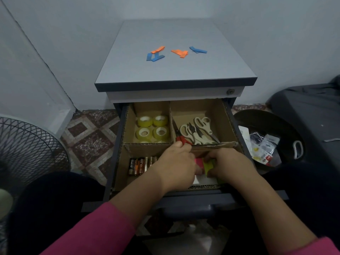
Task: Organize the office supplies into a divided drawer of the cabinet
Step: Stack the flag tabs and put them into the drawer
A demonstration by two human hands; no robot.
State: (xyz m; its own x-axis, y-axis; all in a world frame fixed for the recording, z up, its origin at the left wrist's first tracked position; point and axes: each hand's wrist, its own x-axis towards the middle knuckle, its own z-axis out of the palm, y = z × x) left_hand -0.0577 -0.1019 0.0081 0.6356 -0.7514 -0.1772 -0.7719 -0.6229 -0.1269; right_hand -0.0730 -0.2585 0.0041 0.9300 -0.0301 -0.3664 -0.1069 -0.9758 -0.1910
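The pink and yellow-green sticky tabs (204, 165) are held low in the front right part of the open drawer (120, 144), between the two hands. The left hand (176, 165) is curled over the pink ones, and the right hand (229, 165) is curled around the yellow-green ones. A white card is seen just under them.

In the front left part, a row of batteries (140, 165) is laid side by side. In the back left part, rolls of clear tape (152, 128) are packed close together. In the back right part, scissors (197, 132) are piled up, most with pale handles and one with red handles. The parts are split by brown cardboard walls.

On the gray cabinet top (174, 74), blue and orange tabs (176, 53) are scattered in small heaps. A black fan cage (27, 144) is seen on the floor to the left, and a dark bin (266, 142) with wrappers in it to the right.
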